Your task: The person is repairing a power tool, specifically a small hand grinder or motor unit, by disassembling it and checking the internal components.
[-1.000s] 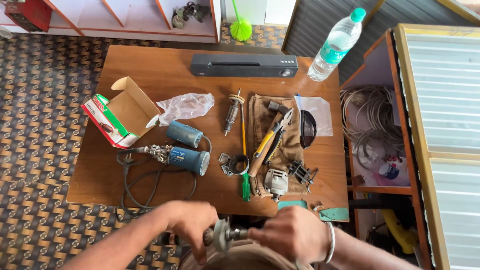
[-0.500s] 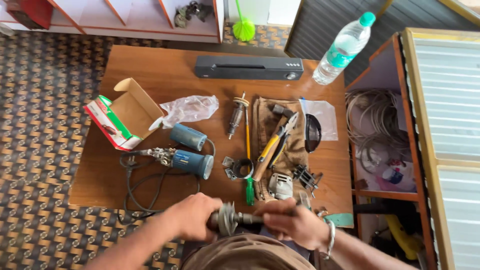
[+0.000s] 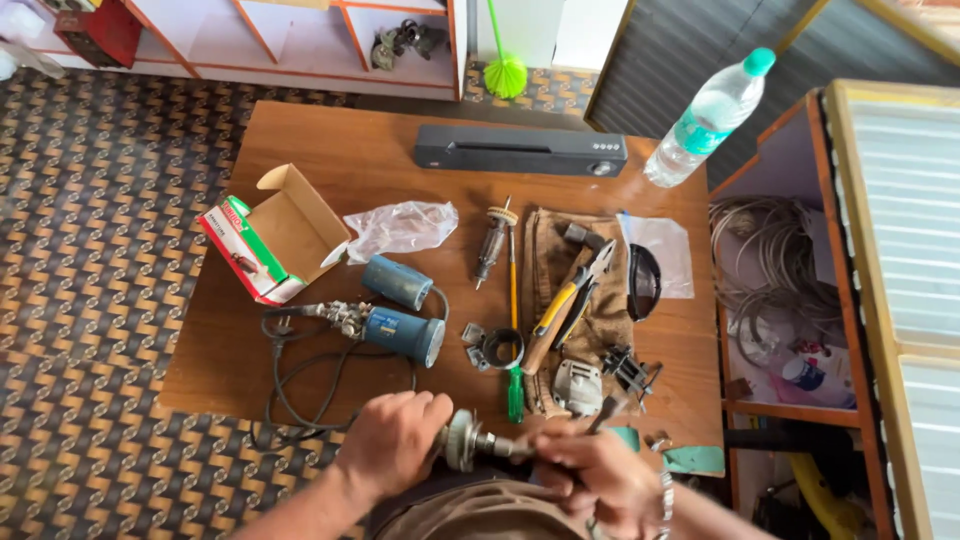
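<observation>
1. The geared shaft (image 3: 468,440) sits at the near tabletop (image 3: 330,150) edge, left hand (image 3: 392,440) clamped on it.
2. Right hand (image 3: 590,470) grips its thin end; best held steady and level.
3. Blue motor housing (image 3: 400,330) lies just beyond.

Both forearms are bare to the bottom edge of the view, with no sleeve showing on either. The left hand (image 3: 392,440) wears no ring, band or glove. The right hand (image 3: 590,475) has a silvery metal bracelet at the wrist (its links catch the light). Brownish-olive cloth covers the person's lap between the arms
</observation>
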